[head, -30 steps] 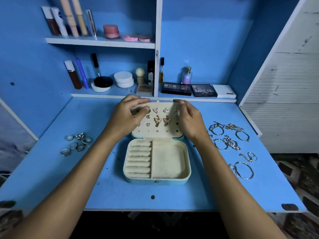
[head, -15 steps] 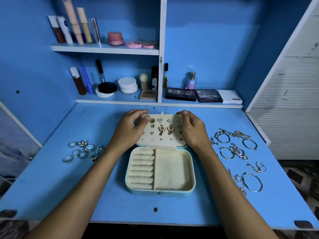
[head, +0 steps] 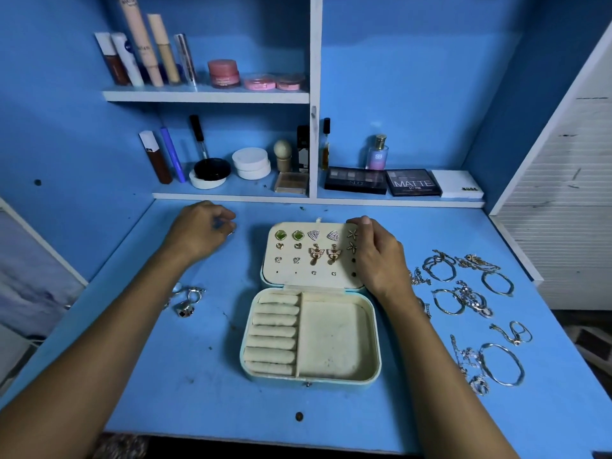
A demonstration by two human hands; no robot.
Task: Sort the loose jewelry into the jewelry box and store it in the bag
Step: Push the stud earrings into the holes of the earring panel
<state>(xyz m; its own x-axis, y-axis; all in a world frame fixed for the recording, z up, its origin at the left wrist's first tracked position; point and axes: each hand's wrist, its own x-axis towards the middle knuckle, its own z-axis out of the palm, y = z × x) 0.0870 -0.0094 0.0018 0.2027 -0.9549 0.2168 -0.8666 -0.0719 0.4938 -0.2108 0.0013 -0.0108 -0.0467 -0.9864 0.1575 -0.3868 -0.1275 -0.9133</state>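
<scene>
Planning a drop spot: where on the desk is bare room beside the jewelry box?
Bare patches: the front strip of the desk below the jewelry box, and between the box and the rings. Also the back right corner under the shelf. Crowded: right of the box, where the bracelets spread; the right hand rests on the lid.

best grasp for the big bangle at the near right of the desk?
The large bangle lies flat on the desk, so a side squeeze would probably slip. Come from above and pinch its thin rim on the outer right arc, one fingertip inside the loop, one outside. Its left side touches a tangled chain, so that side looks worse.
</scene>
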